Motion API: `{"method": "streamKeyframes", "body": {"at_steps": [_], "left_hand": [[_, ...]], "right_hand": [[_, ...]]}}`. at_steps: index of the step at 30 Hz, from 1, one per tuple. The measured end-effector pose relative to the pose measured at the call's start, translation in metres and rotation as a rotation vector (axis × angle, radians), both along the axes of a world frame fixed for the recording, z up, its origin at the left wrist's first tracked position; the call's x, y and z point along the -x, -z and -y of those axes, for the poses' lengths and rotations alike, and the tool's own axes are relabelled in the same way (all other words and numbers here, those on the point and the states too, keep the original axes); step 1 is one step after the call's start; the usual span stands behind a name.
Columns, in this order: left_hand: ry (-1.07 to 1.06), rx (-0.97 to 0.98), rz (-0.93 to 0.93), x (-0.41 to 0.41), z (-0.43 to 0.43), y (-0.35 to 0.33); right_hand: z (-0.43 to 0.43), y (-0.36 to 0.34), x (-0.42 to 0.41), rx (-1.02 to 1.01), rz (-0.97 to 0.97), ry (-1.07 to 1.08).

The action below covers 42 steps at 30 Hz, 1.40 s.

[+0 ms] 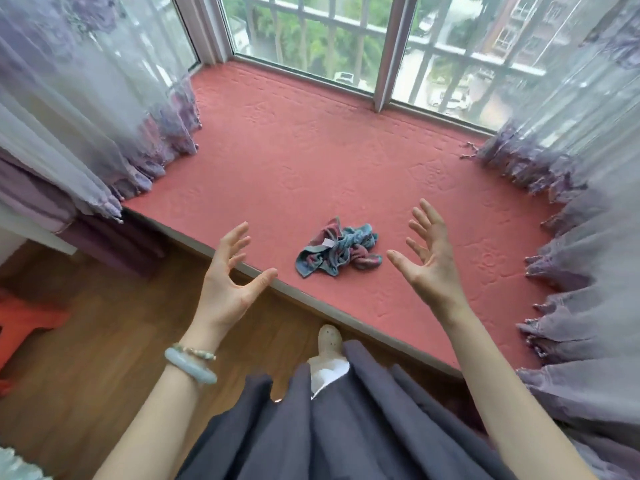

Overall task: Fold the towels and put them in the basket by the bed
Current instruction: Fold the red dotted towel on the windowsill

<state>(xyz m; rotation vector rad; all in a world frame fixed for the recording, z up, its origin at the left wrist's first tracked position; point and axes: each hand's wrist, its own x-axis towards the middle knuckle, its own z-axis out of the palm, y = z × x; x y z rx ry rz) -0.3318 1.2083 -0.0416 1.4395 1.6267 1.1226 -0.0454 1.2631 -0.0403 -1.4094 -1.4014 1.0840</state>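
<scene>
A crumpled teal and maroon terry towel [337, 247] with a small white label lies bunched on the coral-pink quilted mat [311, 150] that covers the bay window platform, near the platform's front edge. Both bare hands are raised in the air on either side of the towel, touching nothing. The left hand [231, 271] has its fingers spread and slightly bent, palm turned inward, and sits over the platform's edge; a pale jade bangle [189, 369] and a beaded bracelet [194, 352] circle its wrist. The right hand [426, 252] is likewise released, fingers splayed and palm facing the towel, held above the mat. Sheer lilac curtains with fringed hems [86, 116] pool on the mat at both sides, and the barred window [363, 46] stands beyond. Below, a dark grey pleated skirt [329, 427] and one pale perforated slipper [330, 339] show over the brown wooden floor [104, 323]. An orange plastic stool [31, 317] sits at the left edge
</scene>
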Motion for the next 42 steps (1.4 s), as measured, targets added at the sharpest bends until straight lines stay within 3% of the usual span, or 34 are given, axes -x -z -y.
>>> {"method": "streamKeyframes", "body": {"at_steps": [6, 17, 29, 34, 42], "left_hand": [[0.177, 0.121, -0.139, 0.011, -0.081, 0.019], [0.662, 0.141, -0.369, 0.032, -0.206, 0.083], [1.195, -0.011, -0.602, 0.010, -0.304, 0.184], [1.405, -0.107, -0.723, -0.009, -0.320, 0.240], [1.569, -0.282, -0.776, -0.027, -0.317, 0.293]], "right_hand": [[-0.058, 0.022, 0.012, 0.054, 0.045, 0.035], [-0.085, 0.075, 0.049, 0.170, 0.156, 0.176], [-0.072, 0.182, 0.134, 0.285, 0.318, 0.404], [-0.080, 0.241, 0.155, 0.428, 0.384, 0.313], [-0.079, 0.300, 0.178, 0.539, 0.589, 0.071]]}}
